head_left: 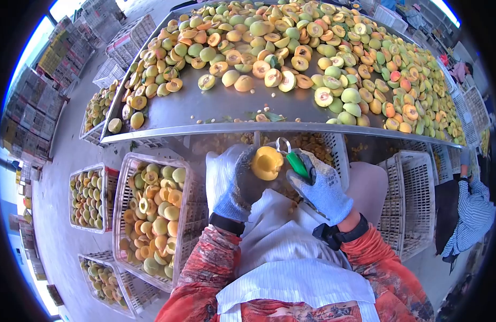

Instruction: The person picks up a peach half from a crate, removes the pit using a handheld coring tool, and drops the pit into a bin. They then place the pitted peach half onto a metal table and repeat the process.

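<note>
My left hand point(231, 182), in a blue-and-grey work glove, is closed around a yellow peach half point(266, 163) whose hollowed cut face shows. Gripped in my gloved right hand point(327, 190) is a pitting tool point(297, 163) with a green handle and a metal loop at its tip. The loop stands right at the peach half's edge. Both hands are over my lap, just below the front rim of the metal table point(232, 129). Many halved peaches point(242, 59), green to orange, lie heaped on that table, with a few small pits near the rim.
On my left stands a crate point(186, 214) full of peach halves, with two more filled crates point(87, 198) point(106, 284) beyond it. An upright white crate point(417, 201) is at my right. Crate stacks point(33, 96) line the left side. Another person's checked sleeve point(473, 214) appears far right.
</note>
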{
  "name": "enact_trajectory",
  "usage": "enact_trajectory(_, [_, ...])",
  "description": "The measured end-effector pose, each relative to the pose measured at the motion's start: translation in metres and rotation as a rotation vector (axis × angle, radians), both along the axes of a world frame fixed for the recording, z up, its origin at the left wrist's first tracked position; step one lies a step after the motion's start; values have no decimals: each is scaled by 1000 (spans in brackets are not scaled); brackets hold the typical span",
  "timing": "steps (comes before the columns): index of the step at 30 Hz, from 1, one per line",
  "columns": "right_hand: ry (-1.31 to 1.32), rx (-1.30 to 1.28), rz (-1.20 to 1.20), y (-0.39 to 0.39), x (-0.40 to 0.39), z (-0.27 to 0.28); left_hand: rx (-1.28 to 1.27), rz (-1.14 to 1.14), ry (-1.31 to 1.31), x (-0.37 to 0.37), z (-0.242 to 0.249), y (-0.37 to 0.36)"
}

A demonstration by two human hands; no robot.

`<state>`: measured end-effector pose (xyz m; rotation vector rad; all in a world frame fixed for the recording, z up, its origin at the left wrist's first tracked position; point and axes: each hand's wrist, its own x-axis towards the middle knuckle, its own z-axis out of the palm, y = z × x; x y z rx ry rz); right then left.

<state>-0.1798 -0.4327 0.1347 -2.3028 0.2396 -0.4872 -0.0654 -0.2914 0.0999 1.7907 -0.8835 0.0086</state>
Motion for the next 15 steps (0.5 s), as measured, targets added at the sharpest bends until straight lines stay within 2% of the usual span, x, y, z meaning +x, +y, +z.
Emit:
enact_trajectory(2, [31,-46,4,-1,-3,-6,99,-52,-16,11,-13,5])
enact_trajectory(4, [57,-93,9,3,-4,-7,13,-40,5,13,-25,9])
enact_trajectory(6, [160,-30,49,13,-4,-6,-15,-22,-2,14,-27,16])
enact_trajectory(7, [281,-93,79,18,-2,-2,-154,-102,371,16,-52,14])
enact_trajectory(8, [284,-96,88,23,-1,-4,-158,-93,373,16,-48,13])
enact_trajectory(10, [224,-304,26,32,3,-11,-378,-179,718,18,-38,8])
enact_trajectory(11, [176,-380,45,35,4,-13,-715,-335,1029,8,-19,7])
enact_trajectory(12, [177,-383,52,37,6,-16,-721,-330,1028,9,-22,7])
enact_trajectory(14, [183,-597,53,40,11,-22,-1081,-372,1415,15,-29,6])
enact_trajectory(15, [182,-600,58,41,12,-25,-1087,-371,1412,13,-31,8])
